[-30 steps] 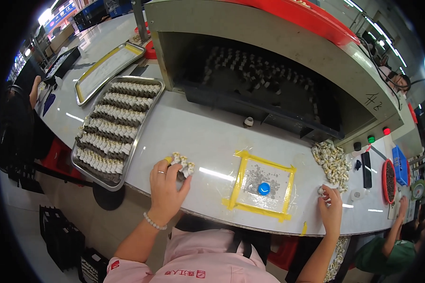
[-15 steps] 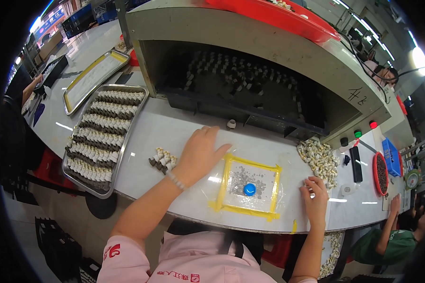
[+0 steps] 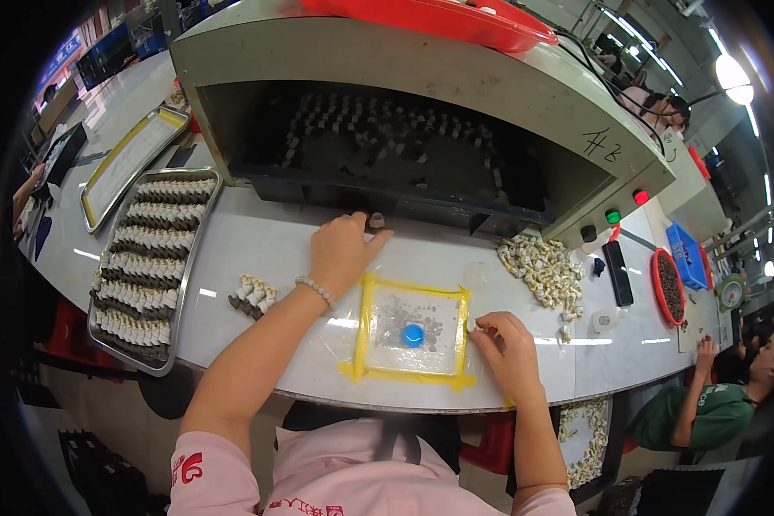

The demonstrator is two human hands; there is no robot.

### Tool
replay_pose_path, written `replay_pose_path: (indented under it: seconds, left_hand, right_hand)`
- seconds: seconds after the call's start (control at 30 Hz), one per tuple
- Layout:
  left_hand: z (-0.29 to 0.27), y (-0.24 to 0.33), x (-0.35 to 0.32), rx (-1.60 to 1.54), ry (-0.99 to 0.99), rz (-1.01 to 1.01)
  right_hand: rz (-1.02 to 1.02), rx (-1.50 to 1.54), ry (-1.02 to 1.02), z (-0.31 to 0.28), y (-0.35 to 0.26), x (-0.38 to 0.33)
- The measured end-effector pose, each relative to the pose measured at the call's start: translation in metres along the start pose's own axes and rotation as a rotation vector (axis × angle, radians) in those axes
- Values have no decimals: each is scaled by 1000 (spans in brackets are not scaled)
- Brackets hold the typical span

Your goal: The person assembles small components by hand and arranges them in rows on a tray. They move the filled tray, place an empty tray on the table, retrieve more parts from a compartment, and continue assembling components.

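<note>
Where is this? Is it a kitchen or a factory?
Most likely a factory workbench, not a kitchen. A grey machine with button controls sits on the long table, a metal tray holds neat rows of small parts, and another worker sits nearby.

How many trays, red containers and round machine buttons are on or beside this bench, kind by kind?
Metal trays: 2, one full of small parts, one lined yellow and bare
Red containers: 2, a tub atop the machine, a round basket at right
Round machine buttons: 3, green, red, black
Total: 7

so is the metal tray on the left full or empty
Nearly full: the metal tray holds rows of small parts from end to end.
</note>
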State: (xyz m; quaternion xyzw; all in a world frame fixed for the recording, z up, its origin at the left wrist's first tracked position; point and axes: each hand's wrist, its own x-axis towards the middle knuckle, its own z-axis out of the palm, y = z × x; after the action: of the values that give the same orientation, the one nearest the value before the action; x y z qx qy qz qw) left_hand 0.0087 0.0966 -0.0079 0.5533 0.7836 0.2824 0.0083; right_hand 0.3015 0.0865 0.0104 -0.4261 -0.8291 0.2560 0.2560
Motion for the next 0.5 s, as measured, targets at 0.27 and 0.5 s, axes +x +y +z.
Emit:
replay_pose_path:
  seconds: [0.27, 0.5]
  left_hand:
    - [-7, 3, -5, -113, -42, -37]
    - [-46, -1, -55, -646, -218, -1]
  right_hand:
    - [-21, 34, 28, 8, -12, 5]
    - [-254, 120, -158, 22, -44, 13]
